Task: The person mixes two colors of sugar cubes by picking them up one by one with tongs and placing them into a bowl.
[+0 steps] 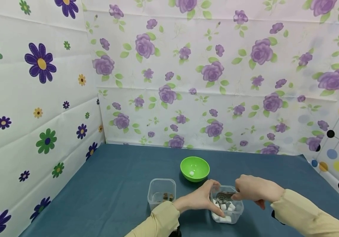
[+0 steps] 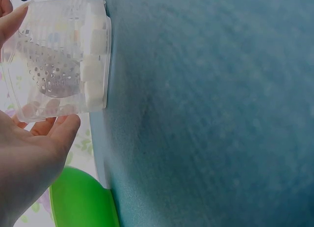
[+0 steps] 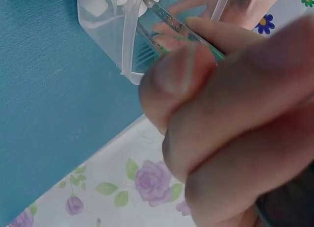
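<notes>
My left hand [image 1: 199,197] grips a clear plastic container [image 1: 239,215], thumb on the near side and fingers on the far side. White marshmallow-like pieces [image 1: 223,207] lie in its bottom. In my right hand [image 1: 253,187], at the container's right rim, is a metal utensil with a perforated head [image 1: 222,196]. That head is down inside the container, just over the white pieces. Through the wall in the left wrist view, the perforated head [image 2: 54,77] shows beside the stacked white pieces [image 2: 92,67]. Curled fingers [image 3: 235,109] cover most of the handle in the right wrist view.
A green bowl [image 1: 200,163] behind the left hand holds one small white piece [image 1: 191,173]. Left of that hand stands a second clear container [image 1: 154,189] with a few brown pieces [image 1: 165,196]. Patterned sheets rise behind and beside the blue-covered table [image 1: 113,184].
</notes>
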A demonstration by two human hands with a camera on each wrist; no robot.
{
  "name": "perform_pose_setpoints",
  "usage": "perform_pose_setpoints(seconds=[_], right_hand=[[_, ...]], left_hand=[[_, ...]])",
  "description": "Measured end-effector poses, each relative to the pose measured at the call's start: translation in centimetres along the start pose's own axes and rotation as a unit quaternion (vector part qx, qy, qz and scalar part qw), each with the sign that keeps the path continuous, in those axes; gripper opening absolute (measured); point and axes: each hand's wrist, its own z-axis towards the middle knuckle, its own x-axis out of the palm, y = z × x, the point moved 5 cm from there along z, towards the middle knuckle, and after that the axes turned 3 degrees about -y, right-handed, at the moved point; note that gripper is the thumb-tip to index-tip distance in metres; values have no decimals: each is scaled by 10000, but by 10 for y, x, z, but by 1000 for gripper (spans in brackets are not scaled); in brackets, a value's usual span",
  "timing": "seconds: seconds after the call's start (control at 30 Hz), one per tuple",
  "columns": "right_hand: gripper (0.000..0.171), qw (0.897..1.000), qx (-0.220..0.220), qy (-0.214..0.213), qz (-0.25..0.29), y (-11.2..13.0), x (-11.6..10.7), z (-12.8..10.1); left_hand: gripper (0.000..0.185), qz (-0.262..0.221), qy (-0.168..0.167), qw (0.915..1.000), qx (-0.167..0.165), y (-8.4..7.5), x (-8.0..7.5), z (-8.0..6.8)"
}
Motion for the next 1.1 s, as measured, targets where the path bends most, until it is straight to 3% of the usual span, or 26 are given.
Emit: perform_pose_setpoints(seconds=[0.27,0.47,0.87,1.1], right_hand=[[27,9998,-53,-90,191,0,-4,-3],[25,9982,-371,-41,462,-7,-11,-8],[26,9943,-685,121,803,-23,-20,-19],[30,9898,-839,172,1142,-33,-28,-27]], left_hand=[[70,92,-30,9999,-50,-1,-1,-1],[69,132,-109,9998,-31,-1,-2,-1],[69,501,-441,9978,54,-4,-3,-2],[69,366,-451,9983,101,-3,-3,-2]])
